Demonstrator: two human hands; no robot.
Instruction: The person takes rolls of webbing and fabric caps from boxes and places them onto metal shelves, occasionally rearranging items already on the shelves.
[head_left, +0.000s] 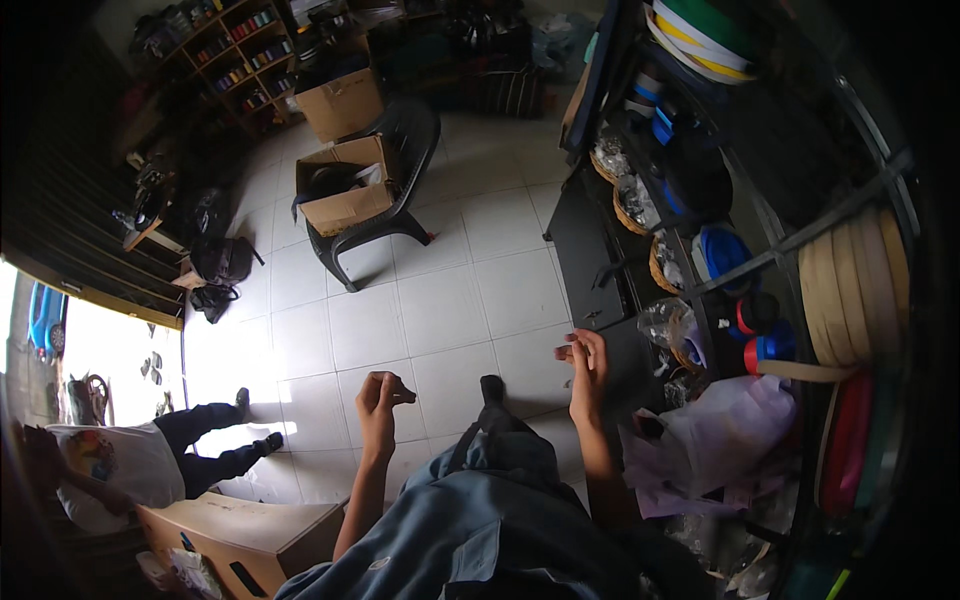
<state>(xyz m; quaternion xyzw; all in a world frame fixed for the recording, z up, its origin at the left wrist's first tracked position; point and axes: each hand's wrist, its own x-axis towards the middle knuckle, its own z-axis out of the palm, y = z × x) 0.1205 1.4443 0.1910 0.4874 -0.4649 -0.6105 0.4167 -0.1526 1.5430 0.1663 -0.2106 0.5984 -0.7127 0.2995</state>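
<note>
My left hand (379,398) is raised in front of me above the white tiled floor (450,300), its fingers curled in with the tips pinched together. My right hand (586,366) is held up near the dark shelf unit (590,250), fingers bent and tips close together. I see nothing in either hand; anything thin or small between the fingers is too small to tell. The two hands are apart, about a shoulder's width. My blue-grey clothes (490,510) and one dark shoe (491,388) fill the lower middle.
A black plastic chair (400,215) carries an open cardboard box (345,195); another box (342,102) stands behind. Baskets (632,205), rolls of webbing (850,285) and plastic bags (725,430) crowd the right. A seated person (130,462) and a cardboard box (245,532) are at lower left.
</note>
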